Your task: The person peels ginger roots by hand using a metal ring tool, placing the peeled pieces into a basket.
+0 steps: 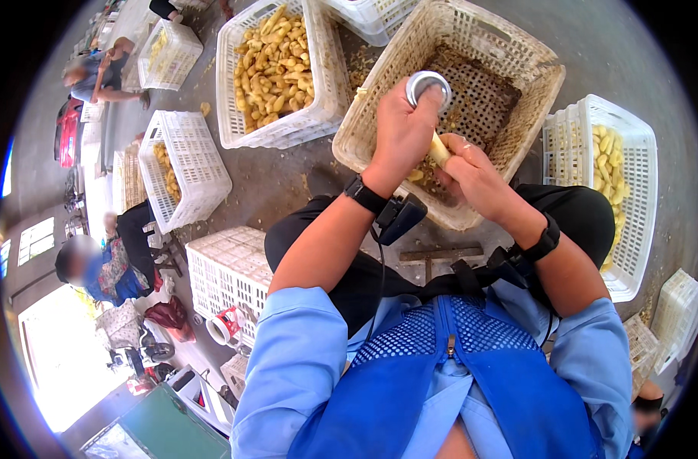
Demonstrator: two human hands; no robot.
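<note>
while a person in a blue vest [387, 390] sits bent over a dirty crate [538, 111], the left grip [401, 138] is clasped around a round metal tool [428, 80], thumb across its face. the right grip [479, 180] grasps a pale root [440, 151], which slants between the two hands, above the crate. its upper end meets the left hand; i cannot tell whether the tool's edge touches it.

this looks like scraping off skin. to do it well, i would pin the root firmly at its lower end, lay the metal edge nearly flat, and take short, light strokes away from the right fingers, turning the root between strokes. kept low, it would drop its scraps inside the crate.

a left crate [330, 69] holds browner roots [276, 65]; a right crate [647, 176] holds paler ones [609, 164].

as for writing, a white and red tub [225, 325], down at the left, carries print too small and tilted to read. i can make out no label on the tool or the crates.
</note>
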